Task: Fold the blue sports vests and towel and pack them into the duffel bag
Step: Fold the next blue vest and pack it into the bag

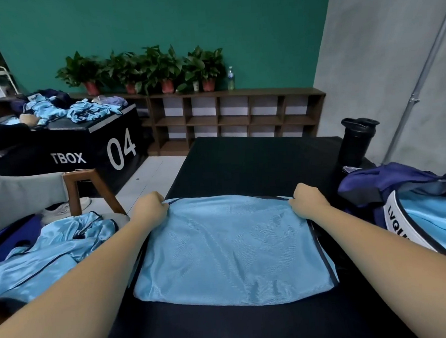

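Note:
A light blue mesh sports vest (232, 249) lies flat on the black padded table (258, 161) in front of me. My left hand (150, 208) pinches its far left corner. My right hand (307, 199) pinches its far right corner. Both fists are curled over the vest's far edge. A heap of more light blue vests (49, 255) lies to the left. On the right stands the navy duffel bag (390, 187), open, with light blue cloth (434, 221) inside it.
A black shaker bottle (356, 142) stands at the table's far right corner. A grey chair with wooden arms (74, 188) is on the left. Behind it a black box marked "04" (90, 148) carries more blue clothes. A shelf with potted plants (234, 116) lines the back wall.

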Demonstrator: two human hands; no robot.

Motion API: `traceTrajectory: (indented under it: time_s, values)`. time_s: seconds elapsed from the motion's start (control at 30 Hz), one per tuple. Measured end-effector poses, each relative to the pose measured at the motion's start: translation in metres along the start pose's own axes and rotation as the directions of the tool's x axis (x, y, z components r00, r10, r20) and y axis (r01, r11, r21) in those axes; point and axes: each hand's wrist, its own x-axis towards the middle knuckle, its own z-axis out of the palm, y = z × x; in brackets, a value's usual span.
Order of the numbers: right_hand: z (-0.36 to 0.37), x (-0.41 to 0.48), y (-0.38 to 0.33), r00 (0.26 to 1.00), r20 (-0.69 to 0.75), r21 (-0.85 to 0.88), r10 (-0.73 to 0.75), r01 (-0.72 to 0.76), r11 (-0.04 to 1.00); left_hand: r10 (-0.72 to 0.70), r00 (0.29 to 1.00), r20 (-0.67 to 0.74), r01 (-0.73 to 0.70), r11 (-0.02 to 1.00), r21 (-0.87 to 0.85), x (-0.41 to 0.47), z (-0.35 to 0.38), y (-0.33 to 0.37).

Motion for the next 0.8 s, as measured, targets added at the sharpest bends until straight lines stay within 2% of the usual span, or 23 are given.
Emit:
traceTrajectory:
  time_s: [0.13, 0.27, 0.4, 0.67, 0.8]
  values:
    - [-0.003, 0.009, 0.0, 0.998, 0.064, -0.04, -0.021, 0.024, 0.999, 0.004, 0.999, -0.042, -0.004, 1.0, 0.004, -0.004, 0.001, 0.001]
    - [-0.009, 0.008, -0.003, 0.997, 0.065, -0.029, -0.048, 0.049, 0.998, 0.014, 0.997, -0.07, -0.019, 0.997, -0.075, -0.006, -0.004, 0.0]
    - [-0.032, -0.001, -0.011, 0.995, 0.019, 0.021, -0.098, 0.097, 0.995, 0.044, 0.991, -0.129, -0.074, 0.968, -0.24, -0.006, -0.026, 0.006]
    - [-0.111, -0.026, -0.028, 0.964, -0.095, 0.242, -0.248, 0.263, 0.934, 0.022, 0.95, -0.311, -0.176, 0.861, -0.477, -0.036, -0.091, 0.019]
    - [-0.151, -0.038, -0.034, 0.932, -0.156, 0.21, -0.326, 0.354, 0.911, 0.055, 0.927, -0.371, -0.272, 0.78, -0.564, -0.05, -0.119, 0.021]
